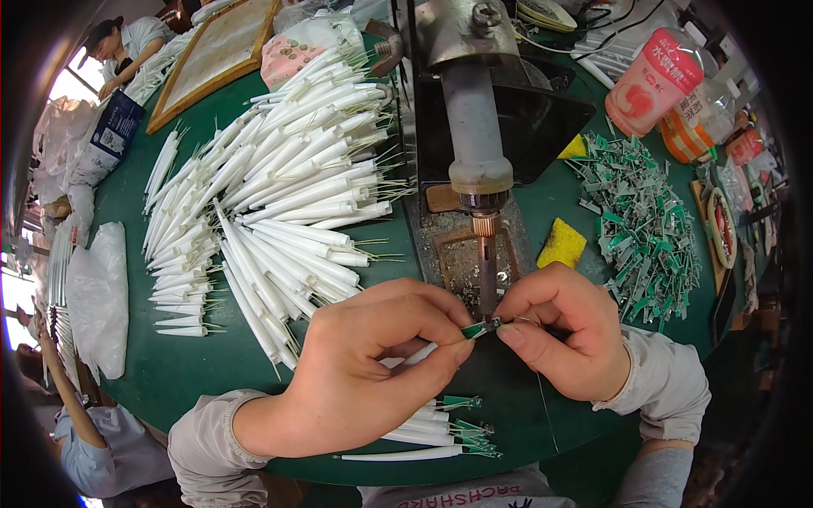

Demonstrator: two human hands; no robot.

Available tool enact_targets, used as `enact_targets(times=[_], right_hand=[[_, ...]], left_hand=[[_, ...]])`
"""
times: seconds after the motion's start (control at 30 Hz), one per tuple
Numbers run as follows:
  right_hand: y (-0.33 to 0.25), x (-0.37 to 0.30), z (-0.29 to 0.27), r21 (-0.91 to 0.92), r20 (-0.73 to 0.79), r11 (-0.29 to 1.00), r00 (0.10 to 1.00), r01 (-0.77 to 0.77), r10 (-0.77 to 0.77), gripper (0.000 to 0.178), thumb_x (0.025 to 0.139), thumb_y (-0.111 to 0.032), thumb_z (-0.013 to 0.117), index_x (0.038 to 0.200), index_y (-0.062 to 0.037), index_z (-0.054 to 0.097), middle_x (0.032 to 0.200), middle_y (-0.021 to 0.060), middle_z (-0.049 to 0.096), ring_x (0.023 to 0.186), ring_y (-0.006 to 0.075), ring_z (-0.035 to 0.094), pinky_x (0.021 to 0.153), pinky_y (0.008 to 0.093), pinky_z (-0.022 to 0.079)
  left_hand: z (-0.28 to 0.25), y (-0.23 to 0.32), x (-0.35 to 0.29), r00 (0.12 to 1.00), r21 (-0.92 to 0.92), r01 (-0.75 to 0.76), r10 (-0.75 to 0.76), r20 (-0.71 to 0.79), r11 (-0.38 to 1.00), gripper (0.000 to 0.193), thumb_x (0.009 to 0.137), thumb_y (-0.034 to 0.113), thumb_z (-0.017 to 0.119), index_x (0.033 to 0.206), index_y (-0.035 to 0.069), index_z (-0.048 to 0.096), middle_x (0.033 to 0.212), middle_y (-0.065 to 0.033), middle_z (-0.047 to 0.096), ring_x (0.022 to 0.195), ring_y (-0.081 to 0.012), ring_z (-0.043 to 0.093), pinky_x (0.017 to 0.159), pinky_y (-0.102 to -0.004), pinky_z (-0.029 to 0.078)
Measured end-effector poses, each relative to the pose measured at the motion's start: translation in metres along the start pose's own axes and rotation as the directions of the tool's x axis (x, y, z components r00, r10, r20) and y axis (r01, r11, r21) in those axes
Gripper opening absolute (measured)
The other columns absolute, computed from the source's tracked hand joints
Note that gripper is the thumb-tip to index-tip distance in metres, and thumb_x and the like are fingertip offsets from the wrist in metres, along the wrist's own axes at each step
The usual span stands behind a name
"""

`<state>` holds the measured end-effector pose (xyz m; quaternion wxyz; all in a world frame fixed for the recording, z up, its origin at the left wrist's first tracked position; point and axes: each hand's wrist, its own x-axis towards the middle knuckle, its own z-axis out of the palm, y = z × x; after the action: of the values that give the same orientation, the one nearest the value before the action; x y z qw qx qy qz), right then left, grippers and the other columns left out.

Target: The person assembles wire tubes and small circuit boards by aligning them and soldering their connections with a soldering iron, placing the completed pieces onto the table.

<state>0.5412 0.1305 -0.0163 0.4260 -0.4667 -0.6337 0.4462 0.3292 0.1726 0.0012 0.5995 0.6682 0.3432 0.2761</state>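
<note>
My left hand point(364, 364) is closed in a pinch on a small green circuit board point(479, 328), and a white tapered tube passes under its fingers. The board lies just below the tip of an upright soldering iron point(487, 271); I cannot tell whether they touch. On the other side of the tip, my right hand point(567, 334) pinches a thin wire point(544, 402), which trails down toward the table edge. Below my hands lie several white tubes point(415, 455) with small green boards at their right ends.
A large heap of white tubes with wire leads point(288, 169) covers the left of the green table. Loose green boards point(644, 229) are piled at right, beside a yellow sponge point(561, 244) and a pink-labelled bottle point(652, 80). Two other people point(135, 42) are at the left.
</note>
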Motion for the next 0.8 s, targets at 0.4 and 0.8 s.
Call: enact_targets(times=[0.4,0.8], right_hand=[[0.0015,-0.0012,-0.0006,-0.027,-0.005,0.999,0.999,0.048,-0.048,0.013,0.085,-0.006,0.065,0.096,-0.0025,0.058,0.058,-0.0008,0.053,0.048,0.0037,0.047,0.046,0.0197,0.034],[0.0026,0.0014,-0.0007,-0.084,0.080,0.994,0.995,0.072,-0.066,0.011,0.084,-0.006,0.066,0.092,-0.0024,0.058,0.054,-0.0010,0.051,0.044,0.0042,0.046,0.043,0.0211,0.032]], left_hand=[[0.0014,0.0018,0.0006,0.999,-0.063,0.023,-0.024,-0.021,0.998,0.004,0.081,-0.009,0.063,0.084,-0.007,0.063,0.100,-0.0141,0.059,0.080,-0.0133,0.064,0.070,-0.0228,0.054],[0.0005,0.0000,-0.0044,0.986,-0.122,0.169,-0.168,0.019,0.978,0.005,0.081,-0.011,0.061,0.083,-0.006,0.063,0.100,-0.0137,0.060,0.081,-0.0125,0.063,0.071,-0.0225,0.052]])
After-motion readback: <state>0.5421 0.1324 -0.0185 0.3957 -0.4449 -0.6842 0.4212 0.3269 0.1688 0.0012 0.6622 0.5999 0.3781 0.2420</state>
